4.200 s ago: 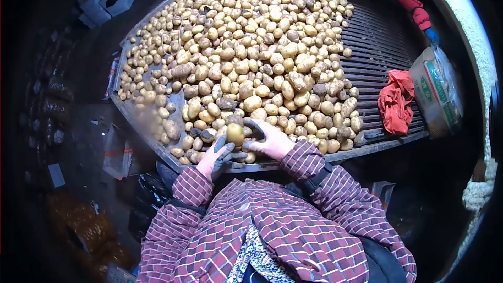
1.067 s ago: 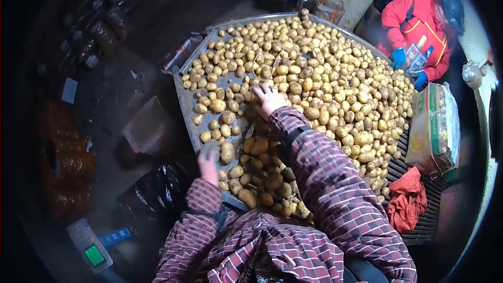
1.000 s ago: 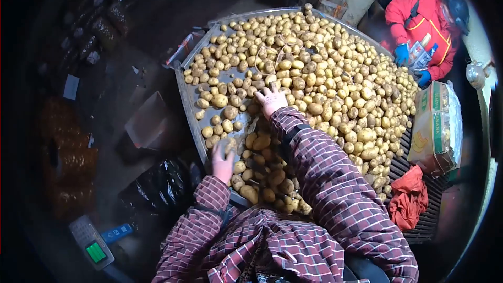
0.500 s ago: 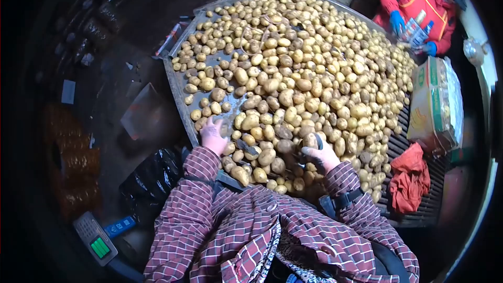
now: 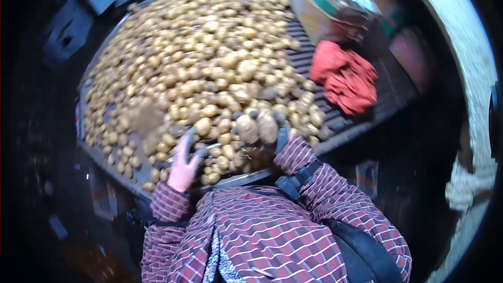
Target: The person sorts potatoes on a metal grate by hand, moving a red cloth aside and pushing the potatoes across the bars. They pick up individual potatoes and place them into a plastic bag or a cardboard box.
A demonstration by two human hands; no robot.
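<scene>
A wide heap of potatoes point(image 5: 173, 81) covers the metal tray in front of me. My left hand point(image 5: 184, 165) is over the near edge of the heap, thumb and fingers apart, with nothing in it. It has dark-coated fingertips. To its right, my right hand point(image 5: 283, 135) grips potatoes: two brown, soil-covered ones, a left potato point(image 5: 248, 129) and a right potato point(image 5: 268, 126), show side by side between its dark fingertips. Most of that hand is hidden behind them. A blurred brown shape point(image 5: 149, 119) hangs over the heap beyond my left hand; motion smears it.
Dark slats point(image 5: 301, 47) line the tray's right side, where a crumpled red cloth point(image 5: 346, 78) lies. A carton point(image 5: 325, 5) with clear plastic stands behind it. The tray's rim point(image 5: 243, 179) runs close to my body. A pale wall or post point(image 5: 466, 42) curves along the right.
My view has swung right, bringing the cloth and carton nearer the middle. The right hand now shows two potatoes. My left hand has come off the potatoes with fingers spread. The other person is out of view.
</scene>
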